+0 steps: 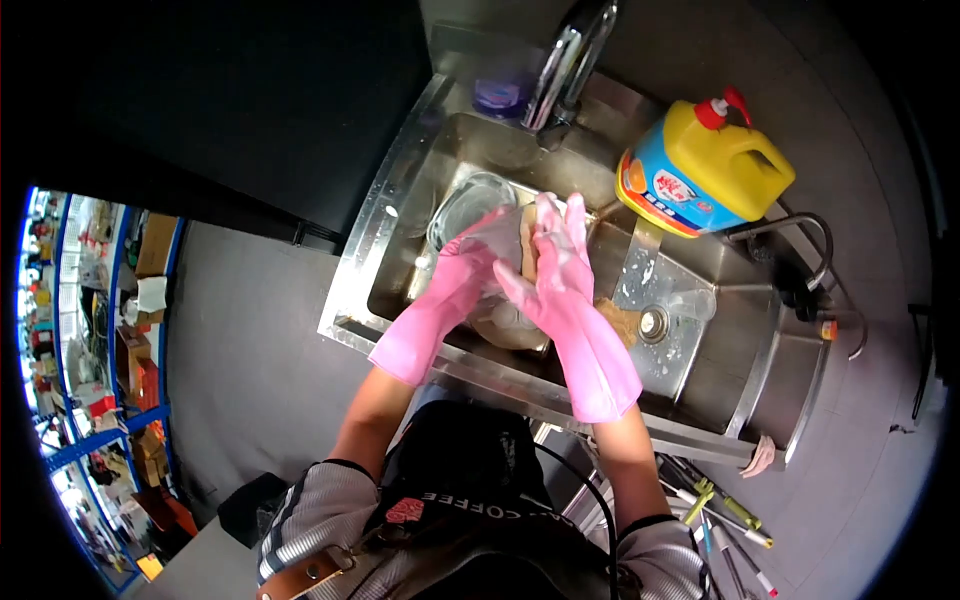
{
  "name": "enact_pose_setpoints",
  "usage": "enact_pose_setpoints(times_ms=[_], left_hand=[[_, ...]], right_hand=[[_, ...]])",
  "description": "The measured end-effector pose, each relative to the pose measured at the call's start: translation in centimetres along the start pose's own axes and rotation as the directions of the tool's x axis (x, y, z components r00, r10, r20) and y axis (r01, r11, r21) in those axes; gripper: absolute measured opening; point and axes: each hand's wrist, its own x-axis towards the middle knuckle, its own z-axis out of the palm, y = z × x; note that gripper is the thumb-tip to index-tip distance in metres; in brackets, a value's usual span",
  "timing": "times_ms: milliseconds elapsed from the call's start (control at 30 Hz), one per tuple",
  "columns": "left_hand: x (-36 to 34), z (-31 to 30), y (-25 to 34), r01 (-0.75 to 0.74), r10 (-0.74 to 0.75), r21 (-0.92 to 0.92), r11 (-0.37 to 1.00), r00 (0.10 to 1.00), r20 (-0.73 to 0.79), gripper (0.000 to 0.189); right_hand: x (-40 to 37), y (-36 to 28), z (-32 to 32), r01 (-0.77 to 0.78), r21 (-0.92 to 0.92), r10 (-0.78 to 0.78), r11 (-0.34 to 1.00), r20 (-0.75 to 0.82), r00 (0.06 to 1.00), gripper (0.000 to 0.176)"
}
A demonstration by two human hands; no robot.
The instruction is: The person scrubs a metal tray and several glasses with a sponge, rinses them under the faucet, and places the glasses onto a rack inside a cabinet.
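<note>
Both hands wear pink rubber gloves over the left basin [385, 290] of a steel sink. My left hand [462, 262] is closed around a whitish, see-through dish [497, 240] coated in suds; its exact kind is hard to make out. Against that dish, my right hand [560, 262] holds a tan sponge [528, 238] between thumb and fingers, with foam on the fingertips. Round clear glassware [474, 203] lies in the basin just beyond my left hand. Below my hands, a pale rounded item [512, 330] shows partly, hidden above by the gloves.
A chrome faucet [560, 75] rises behind the basin, beside a purple container [498, 97]. On the sink's back right stands a yellow detergent jug [715, 165]. The right basin has a drain [653, 322] and a brown cloth-like piece [618, 320]. Long-handled tools [725, 530] lean below right.
</note>
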Motion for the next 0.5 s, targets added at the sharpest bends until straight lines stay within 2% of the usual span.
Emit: enact_pose_setpoints(times_ms=[67, 100, 133, 200, 233, 267, 300, 367, 400, 433, 467, 500], left_hand=[[-0.7, -0.2, 0.9, 0.113, -0.114, 0.033, 0.993, 0.993, 0.032, 0.049], [-1.6, 1.0, 1.3, 0.134, -0.133, 0.137, 0.981, 0.991, -0.015, 0.048], [-2.1, 1.2, 0.9, 0.138, -0.140, 0.191, 0.972, 0.990, 0.000, 0.048], [-3.0, 1.7, 0.0, 0.138, -0.154, 0.291, 0.947, 0.988, 0.031, 0.048], [-3.0, 1.4, -0.7, 0.080, -0.103, 0.272, 0.959, 0.992, 0.073, 0.045], [-3.0, 0.8, -1.1, 0.107, -0.124, 0.222, 0.969, 0.990, 0.064, 0.043], [-2.5, 0.0, -1.1, 0.124, -0.136, 0.173, 0.977, 0.989, 0.060, 0.040], [-0.2, -1.2, -3.5, 0.041, -0.040, 0.037, 0.998, 0.998, -0.039, 0.033], [-0.3, -0.4, -3.5, -0.049, 0.070, -0.293, 0.955, 0.996, 0.060, 0.029], [-0.4, 0.1, -3.2, 0.003, -0.014, -0.242, 0.970, 0.999, -0.045, 0.027], [-0.4, 0.5, -2.8, 0.059, -0.091, -0.198, 0.978, 0.984, -0.155, 0.025], [-1.5, 1.6, -1.5, 0.098, -0.110, -0.119, 0.988, 0.989, -0.098, 0.025]], right_hand=[[0.5, 0.6, -0.1, 0.021, 0.219, -0.022, 0.976, 0.003, 1.000, 0.074], [1.1, 1.3, 1.5, -0.035, 0.617, 0.061, 0.786, -0.022, 0.998, 0.067], [1.9, 1.5, 2.6, -0.023, 0.897, 0.143, 0.442, -0.046, 0.989, 0.061], [3.3, 3.4, 2.4, -0.012, 0.874, 0.086, 0.486, -0.034, 0.996, 0.058], [3.0, 4.6, 3.5, 0.053, 0.819, 0.008, 0.572, -0.070, 0.998, 0.056], [2.8, 5.8, 4.7, 0.126, 0.755, -0.071, 0.644, -0.106, 0.992, 0.056], [2.4, 5.6, 6.3, 0.255, 0.780, -0.123, 0.571, -0.226, 0.966, 0.053], [1.3, 0.9, 2.5, 0.443, 0.398, -0.283, 0.803, -0.400, 0.872, 0.030], [0.8, -1.6, 0.5, 0.483, 0.171, -0.356, 0.859, -0.478, 0.803, 0.020], [1.0, -0.9, 0.6, 0.535, 0.257, -0.315, 0.805, -0.580, 0.752, 0.022], [1.6, 1.3, 1.7, 0.481, 0.297, -0.232, 0.825, -0.599, 0.767, 0.024], [2.2, 3.5, 2.6, 0.427, 0.340, -0.147, 0.838, -0.613, 0.776, 0.027]])
